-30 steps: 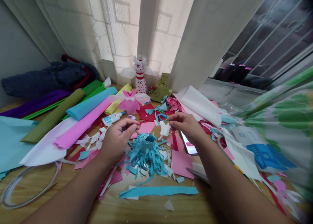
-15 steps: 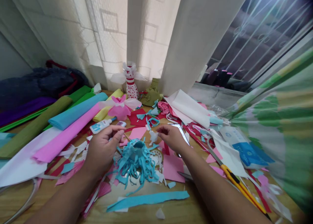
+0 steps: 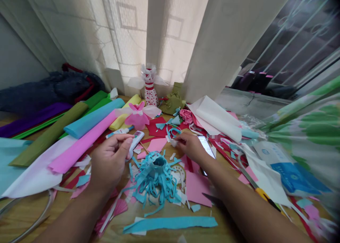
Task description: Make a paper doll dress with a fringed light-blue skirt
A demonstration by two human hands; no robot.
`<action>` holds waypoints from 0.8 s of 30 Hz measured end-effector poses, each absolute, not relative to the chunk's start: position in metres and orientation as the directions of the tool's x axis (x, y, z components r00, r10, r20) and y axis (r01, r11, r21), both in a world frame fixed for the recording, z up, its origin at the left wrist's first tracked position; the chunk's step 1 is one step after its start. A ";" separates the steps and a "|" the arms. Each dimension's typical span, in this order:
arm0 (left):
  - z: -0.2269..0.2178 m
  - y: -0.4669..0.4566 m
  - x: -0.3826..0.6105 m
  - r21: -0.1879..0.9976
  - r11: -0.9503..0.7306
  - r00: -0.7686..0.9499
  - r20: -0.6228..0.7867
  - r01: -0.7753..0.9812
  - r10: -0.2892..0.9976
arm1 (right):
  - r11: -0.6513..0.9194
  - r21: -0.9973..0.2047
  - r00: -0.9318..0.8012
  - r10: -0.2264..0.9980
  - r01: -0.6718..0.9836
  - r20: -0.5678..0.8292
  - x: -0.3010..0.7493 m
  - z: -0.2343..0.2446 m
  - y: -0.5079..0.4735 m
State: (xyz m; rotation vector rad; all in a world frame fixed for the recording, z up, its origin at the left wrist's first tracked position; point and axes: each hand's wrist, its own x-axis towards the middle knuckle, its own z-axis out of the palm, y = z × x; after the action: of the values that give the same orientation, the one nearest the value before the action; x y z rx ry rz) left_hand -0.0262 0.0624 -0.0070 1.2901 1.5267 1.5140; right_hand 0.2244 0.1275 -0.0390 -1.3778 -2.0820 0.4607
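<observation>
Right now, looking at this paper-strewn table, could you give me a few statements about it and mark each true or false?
1. The right hand pinches a small scrap of white paper. True.
2. A fringed tuft of blue paper sits between the right hand and the left hand. True.
3. A smartphone lies under the left hand. False: it lies beside the right hand.
4. The glue bottle stands upright. False: it lies on its side, just beyond the left hand.
</observation>
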 end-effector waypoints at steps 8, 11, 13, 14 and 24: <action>-0.006 0.063 -0.026 0.983 -0.152 -0.319 0.179 0.106 0.931 | 0.416 -0.560 -0.300 0.909 0.716 0.291 0.227 -0.036 0.128; -0.006 0.062 -0.024 0.979 -0.142 -0.232 0.173 0.147 0.957 | 0.412 -0.579 -0.287 0.910 0.704 0.299 0.226 -0.034 0.125; -0.006 0.060 -0.022 0.972 -0.145 -0.187 0.179 0.182 0.966 | 0.401 -0.603 -0.274 0.915 0.690 0.295 0.226 -0.031 0.123; -0.005 0.058 -0.021 0.967 -0.154 -0.172 0.190 0.203 0.967 | 0.390 -0.619 -0.263 0.920 0.682 0.291 0.226 -0.029 0.122; -0.002 0.055 -0.018 0.949 -0.186 -0.121 0.223 0.255 0.967 | 0.202 -0.829 -0.141 0.979 0.521 0.149 0.230 0.025 0.097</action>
State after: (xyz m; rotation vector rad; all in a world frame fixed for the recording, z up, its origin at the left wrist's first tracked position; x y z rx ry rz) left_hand -0.0178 0.0552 -0.0024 1.4761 1.3999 1.3532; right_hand 0.2302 0.0967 0.0245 -1.4085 -1.7671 0.8161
